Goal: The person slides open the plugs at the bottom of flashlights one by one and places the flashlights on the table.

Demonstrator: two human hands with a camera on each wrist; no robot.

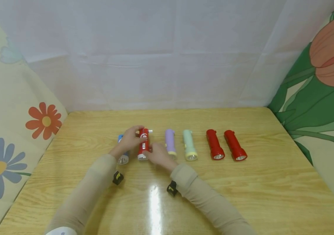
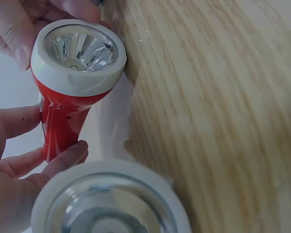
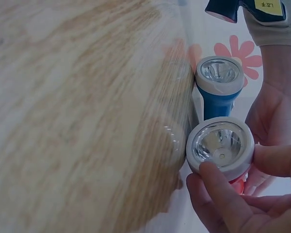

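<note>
Both hands are on a red flashlight with a white head (image 1: 143, 144) that lies on the table. My left hand (image 1: 130, 140) holds its body, with thumb and fingers on either side, as the left wrist view shows. The fingers of my right hand (image 3: 242, 204) pinch the white lens rim (image 3: 194, 156). A small pale stub (image 1: 150, 131) sticks out at the flashlight's back end. Just left of it lies a blue flashlight (image 3: 217, 104) with a white head, partly covered by the left hand in the head view.
Right of the hands lie a purple flashlight (image 1: 170, 140), a mint green flashlight (image 1: 188, 142) and two red flashlights, one nearer (image 1: 214, 143) and one farther right (image 1: 234, 144). Black wrist-worn pieces (image 1: 118, 178) hang below the sleeves. A white sheet (image 1: 167, 65) stands behind the wooden table (image 1: 272, 182).
</note>
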